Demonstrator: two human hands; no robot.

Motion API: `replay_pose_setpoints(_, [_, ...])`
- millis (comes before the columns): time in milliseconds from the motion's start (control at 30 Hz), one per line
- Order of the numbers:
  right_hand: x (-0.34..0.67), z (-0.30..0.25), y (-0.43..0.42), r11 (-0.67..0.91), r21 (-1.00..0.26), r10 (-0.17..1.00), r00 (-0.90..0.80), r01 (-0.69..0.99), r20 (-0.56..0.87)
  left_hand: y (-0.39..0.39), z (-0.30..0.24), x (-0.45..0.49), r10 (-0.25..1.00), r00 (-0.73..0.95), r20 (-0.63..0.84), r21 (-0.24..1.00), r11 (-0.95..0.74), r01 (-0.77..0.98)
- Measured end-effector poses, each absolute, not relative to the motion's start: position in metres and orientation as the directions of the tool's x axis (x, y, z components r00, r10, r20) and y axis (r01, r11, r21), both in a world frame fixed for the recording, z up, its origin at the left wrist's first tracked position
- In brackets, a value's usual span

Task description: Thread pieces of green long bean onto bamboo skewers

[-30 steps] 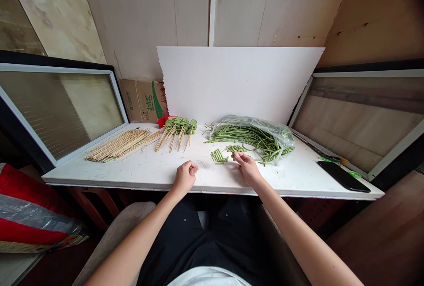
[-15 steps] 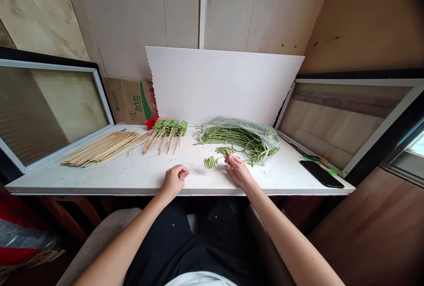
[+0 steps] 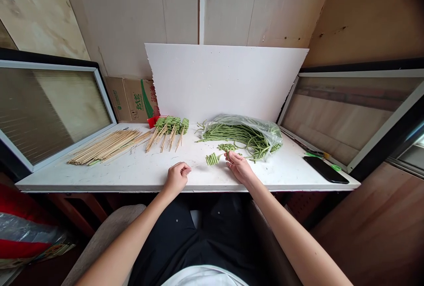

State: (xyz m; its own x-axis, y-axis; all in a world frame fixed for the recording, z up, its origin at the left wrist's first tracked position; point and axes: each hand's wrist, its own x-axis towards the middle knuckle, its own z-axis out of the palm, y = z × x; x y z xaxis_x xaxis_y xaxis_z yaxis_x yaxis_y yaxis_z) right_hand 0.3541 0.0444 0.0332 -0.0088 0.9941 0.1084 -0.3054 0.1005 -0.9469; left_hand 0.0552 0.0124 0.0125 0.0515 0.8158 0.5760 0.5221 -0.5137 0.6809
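Observation:
Pinched in my left hand (image 3: 177,176) is the end of a thin bamboo skewer, which points right above the front of the table. Short pieces of long green bean (image 3: 212,159) sit side by side along the skewer's far part. Close to its right end, my right hand (image 3: 239,166) has thumb and fingers closed on a green bean, mostly hidden by the fingers. Just behind that hand lies a small pile of cut bean pieces (image 3: 227,147). Loose long beans (image 3: 232,133) spill from a clear plastic bag (image 3: 265,126) farther back.
Bare bamboo skewers (image 3: 107,144) lie heaped at the left. Filled bean skewers (image 3: 170,124) are stacked behind, near a cardboard box (image 3: 132,100). A black phone (image 3: 326,169) rests at the right. A white board (image 3: 228,82) stands along the back of the white table (image 3: 132,175).
The view has shifted a little, so the table's contents sit slightly farther right. Both hands keep nearly the same pose and hold, with the bean skewer still between them.

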Motion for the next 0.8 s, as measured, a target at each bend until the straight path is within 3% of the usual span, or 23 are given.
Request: replay_pose_setpoints(800, [0.3483, 0.0413, 0.0392, 0.097, -0.937, 0.995, 0.025, -0.335, 0.094, 0.0157, 0.0057, 0.0543, 0.798, 0.075, 0.597, 0.631, -0.526, 0.569])
